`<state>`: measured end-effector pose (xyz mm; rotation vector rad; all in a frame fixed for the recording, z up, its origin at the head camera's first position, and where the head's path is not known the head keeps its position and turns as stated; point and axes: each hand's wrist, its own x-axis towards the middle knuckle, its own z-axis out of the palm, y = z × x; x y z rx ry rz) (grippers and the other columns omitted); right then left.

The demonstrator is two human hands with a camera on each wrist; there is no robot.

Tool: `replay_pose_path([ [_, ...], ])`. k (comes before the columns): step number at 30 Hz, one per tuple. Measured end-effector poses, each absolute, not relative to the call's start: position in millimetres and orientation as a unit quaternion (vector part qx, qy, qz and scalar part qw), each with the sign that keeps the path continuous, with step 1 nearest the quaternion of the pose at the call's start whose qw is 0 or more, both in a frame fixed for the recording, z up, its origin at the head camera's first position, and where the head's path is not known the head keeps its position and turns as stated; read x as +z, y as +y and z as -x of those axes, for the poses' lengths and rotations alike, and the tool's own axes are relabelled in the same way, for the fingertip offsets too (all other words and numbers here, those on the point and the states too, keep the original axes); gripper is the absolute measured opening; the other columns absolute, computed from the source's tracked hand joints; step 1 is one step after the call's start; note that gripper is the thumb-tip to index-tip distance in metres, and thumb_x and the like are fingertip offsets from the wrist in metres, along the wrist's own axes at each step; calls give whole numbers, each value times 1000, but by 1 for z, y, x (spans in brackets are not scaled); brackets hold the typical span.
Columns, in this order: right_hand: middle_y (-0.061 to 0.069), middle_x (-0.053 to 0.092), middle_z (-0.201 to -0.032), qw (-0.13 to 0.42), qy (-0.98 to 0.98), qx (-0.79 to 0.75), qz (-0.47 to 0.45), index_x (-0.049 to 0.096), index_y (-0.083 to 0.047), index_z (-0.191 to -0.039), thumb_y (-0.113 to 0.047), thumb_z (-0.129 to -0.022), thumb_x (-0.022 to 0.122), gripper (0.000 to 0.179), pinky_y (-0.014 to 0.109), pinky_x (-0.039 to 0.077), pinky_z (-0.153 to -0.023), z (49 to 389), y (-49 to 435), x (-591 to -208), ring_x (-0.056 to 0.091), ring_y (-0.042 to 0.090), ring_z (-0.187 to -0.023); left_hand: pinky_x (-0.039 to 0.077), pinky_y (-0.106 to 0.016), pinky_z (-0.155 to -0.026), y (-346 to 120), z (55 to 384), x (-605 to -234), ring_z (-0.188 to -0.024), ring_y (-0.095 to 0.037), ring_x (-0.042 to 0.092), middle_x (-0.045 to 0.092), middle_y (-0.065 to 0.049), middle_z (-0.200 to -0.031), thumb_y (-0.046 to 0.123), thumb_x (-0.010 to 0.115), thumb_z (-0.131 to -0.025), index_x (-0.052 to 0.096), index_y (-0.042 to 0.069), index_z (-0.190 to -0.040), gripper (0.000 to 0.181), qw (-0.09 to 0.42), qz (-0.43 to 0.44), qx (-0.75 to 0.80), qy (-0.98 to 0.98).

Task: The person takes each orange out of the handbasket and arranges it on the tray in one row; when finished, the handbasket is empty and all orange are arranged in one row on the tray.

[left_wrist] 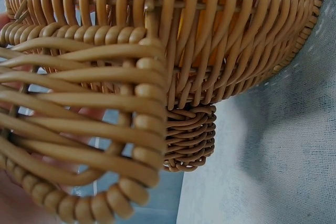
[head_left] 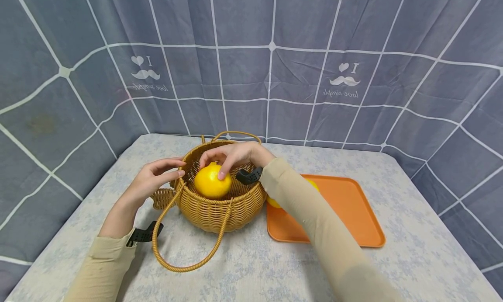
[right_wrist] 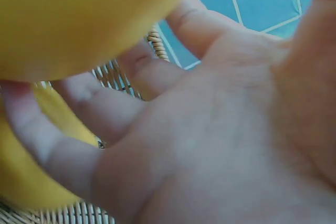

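My right hand (head_left: 233, 155) reaches over the wicker basket (head_left: 220, 216) and holds a yellow lemon (head_left: 212, 182) between thumb and fingers, inside the rim. In the right wrist view the held lemon (right_wrist: 89, 19) fills the top left, and another yellow fruit (right_wrist: 37, 156) lies below it in the basket. My left hand (head_left: 151, 179) rests against the basket's left rim with its fingers fairly straight. In the left wrist view, wicker (left_wrist: 84, 114) mostly covers that hand.
An orange tray (head_left: 346, 210) lies right of the basket, bearing yellow fruit (head_left: 273, 202) partly hidden by my right forearm. One basket handle (head_left: 184, 269) droops forward onto the table (head_left: 251, 271); the other stands at the back. A grey grid-patterned curtain (head_left: 243, 74) hangs behind.
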<state>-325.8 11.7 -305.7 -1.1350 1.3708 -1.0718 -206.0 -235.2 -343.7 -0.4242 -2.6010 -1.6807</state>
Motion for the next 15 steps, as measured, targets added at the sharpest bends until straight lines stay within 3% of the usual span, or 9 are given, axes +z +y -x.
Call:
replay_pose_path([
  [10, 10, 42, -122, 466, 525, -516, 491, 46, -6, -118, -12, -73, 78, 56, 38, 43, -92, 327, 25, -288, 43, 23, -112, 31, -47, -101, -235, 206, -345, -131, -29, 36, 47, -11, -138, 29, 65, -90, 60, 3, -121, 41, 6, 135, -547, -826],
  [15, 9, 42, -124, 439, 524, -532, 500, 46, -9, -119, -20, -71, 83, 62, 40, 41, -95, 326, 39, -274, 44, 23, -113, 37, -34, -97, -235, 205, -345, -130, -28, 38, 48, -10, -137, 29, 64, -91, 60, 3, -121, 40, 13, 137, -537, -832],
])
